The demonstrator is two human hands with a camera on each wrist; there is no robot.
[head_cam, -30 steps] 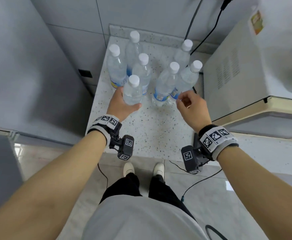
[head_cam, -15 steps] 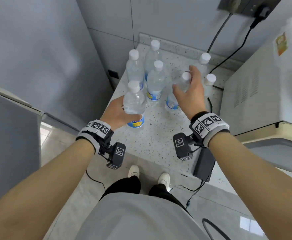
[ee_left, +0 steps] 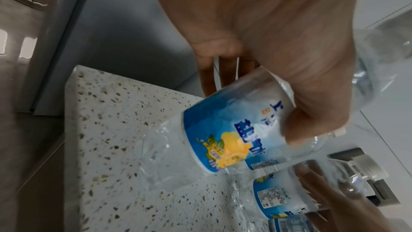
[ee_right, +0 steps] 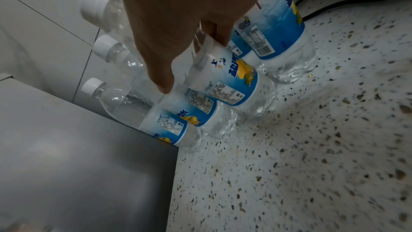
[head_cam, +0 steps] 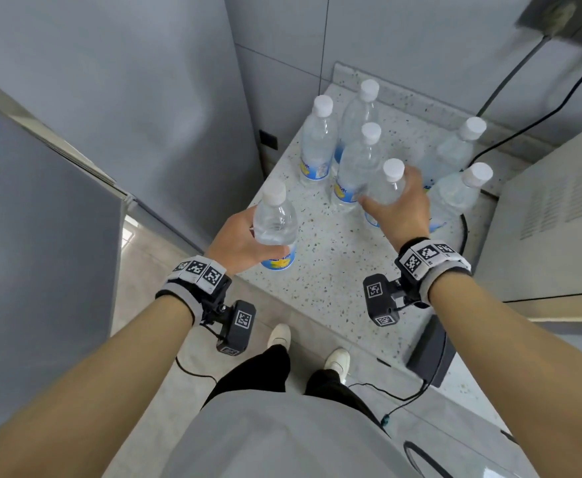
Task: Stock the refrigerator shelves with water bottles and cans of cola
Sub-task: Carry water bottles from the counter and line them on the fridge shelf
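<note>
My left hand [head_cam: 237,238] grips a clear water bottle [head_cam: 275,222] with a white cap and blue-yellow label, held just above the near left corner of the speckled counter [head_cam: 327,281]; the left wrist view shows its label [ee_left: 231,130] under my thumb. My right hand [head_cam: 400,212] wraps around a second bottle [head_cam: 386,188] in the middle of the group, lifted and tilted in the right wrist view [ee_right: 225,84]. Several more bottles [head_cam: 317,143] stand upright behind and beside it. No cola cans are in view.
A grey refrigerator door [head_cam: 34,236] stands open at left, beside a grey cabinet side [head_cam: 127,98]. A beige microwave [head_cam: 551,229] borders the counter on the right. Black cables [head_cam: 524,115] run from a wall socket. A black power brick [head_cam: 431,353] hangs below the counter edge.
My left hand has carried its bottle leftward and toward me, off the group. My right hand, empty a second ago, has reached in and taken hold of a middle bottle.
</note>
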